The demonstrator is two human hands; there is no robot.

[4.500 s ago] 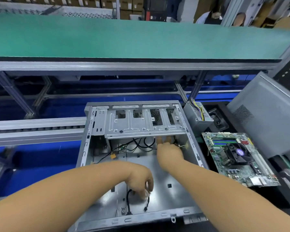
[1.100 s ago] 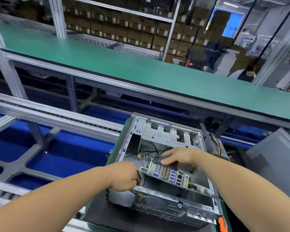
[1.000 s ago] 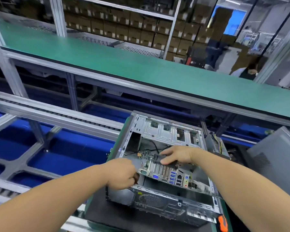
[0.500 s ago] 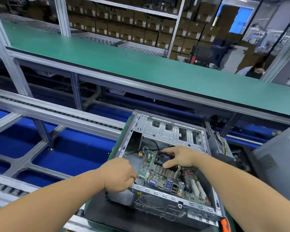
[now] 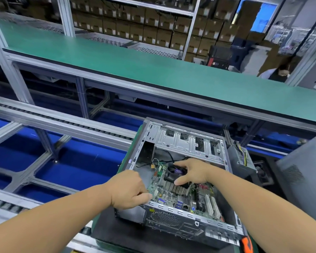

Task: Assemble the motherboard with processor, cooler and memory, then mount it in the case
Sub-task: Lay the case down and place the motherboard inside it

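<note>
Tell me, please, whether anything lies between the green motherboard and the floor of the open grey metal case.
Nothing visible does. The green motherboard already lies low inside the open grey metal case; the black cables run behind it. Beneath the board is hidden.

You see a case (image 5: pixel 186 141) of dull grey metal. The board (image 5: pixel 173 193) inside looks like shiny green plastic. The long bench top (image 5: pixel 153 70) is smooth, matt green, with metal legs.

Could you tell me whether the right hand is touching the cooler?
Touching: the head view shows the right hand gripping the cooler, fingers over its top.
</note>
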